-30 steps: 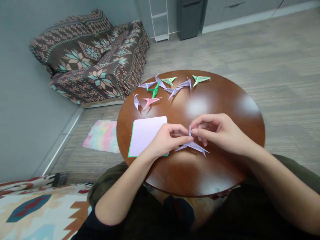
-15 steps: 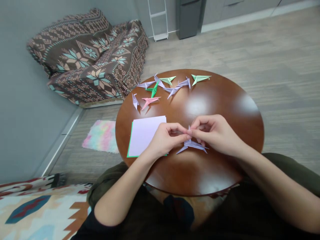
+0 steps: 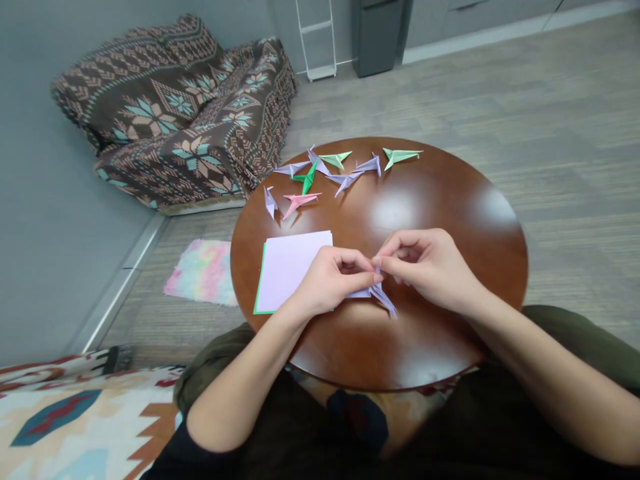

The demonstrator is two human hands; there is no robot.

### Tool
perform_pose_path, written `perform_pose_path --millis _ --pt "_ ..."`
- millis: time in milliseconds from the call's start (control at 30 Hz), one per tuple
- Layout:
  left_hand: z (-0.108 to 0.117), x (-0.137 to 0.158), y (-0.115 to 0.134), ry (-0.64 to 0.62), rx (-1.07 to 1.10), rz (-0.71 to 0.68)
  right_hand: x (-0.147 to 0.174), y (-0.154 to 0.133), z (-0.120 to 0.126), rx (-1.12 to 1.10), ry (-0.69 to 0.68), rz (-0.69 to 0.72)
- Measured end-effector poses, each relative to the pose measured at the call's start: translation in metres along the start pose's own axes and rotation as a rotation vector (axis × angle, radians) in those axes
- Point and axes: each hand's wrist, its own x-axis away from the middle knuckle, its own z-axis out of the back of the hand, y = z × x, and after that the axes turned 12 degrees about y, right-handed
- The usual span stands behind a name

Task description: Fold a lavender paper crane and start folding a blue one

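Observation:
A lavender origami crane (image 3: 383, 299) is pinched between my two hands over the near middle of the round wooden table (image 3: 440, 200). My left hand (image 3: 336, 277) closes its thumb and fingers on the crane's upper part. The fingertips of my right hand (image 3: 425, 263) meet on a narrow tip of the same crane, close against the left fingertips. Its folded points hang below the hands; the gripped part is mostly hidden. Beside my left hand lies a stack of square paper (image 3: 295, 267), lavender on top with a green edge showing beneath.
Several folded cranes stand at the table's far left: a pink crane (image 3: 300, 201), a dark green crane (image 3: 307, 179), a pale green crane (image 3: 400, 156) and lavender ones. A covered sofa (image 3: 200, 143) is behind, and a fluffy pastel mat (image 3: 203, 270) lies on the floor.
The crane has turned between my fingers, so its points now slant down to the right and one shows flat under the left hand. My right fingertips have shifted slightly left.

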Motion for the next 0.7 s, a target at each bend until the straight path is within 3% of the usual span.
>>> perform_pose_path --millis 167,333,400,467,567,700 --pt "-0.005 0.005 0.0 -0.052 0.011 0.023 -0.004 -0.005 0.006 -0.014 0.231 0.093" --pt "-0.001 -0.003 -0.001 0.137 0.224 -0.134 -0.011 0.007 0.011 -0.003 0.336 0.167" --pt "0.0 -0.006 -0.001 0.198 0.335 -0.153 -0.013 0.016 0.009 0.029 0.254 0.131" --pt "-0.001 -0.008 -0.002 0.219 0.437 -0.148 -0.013 0.022 0.005 0.017 0.055 0.064" --pt "-0.002 -0.009 -0.004 0.223 0.49 -0.12 -0.01 0.025 -0.002 -0.138 -0.137 0.023" --pt "0.001 -0.012 -0.012 0.274 0.423 -0.174 -0.009 0.024 -0.003 -0.3 -0.102 0.036"
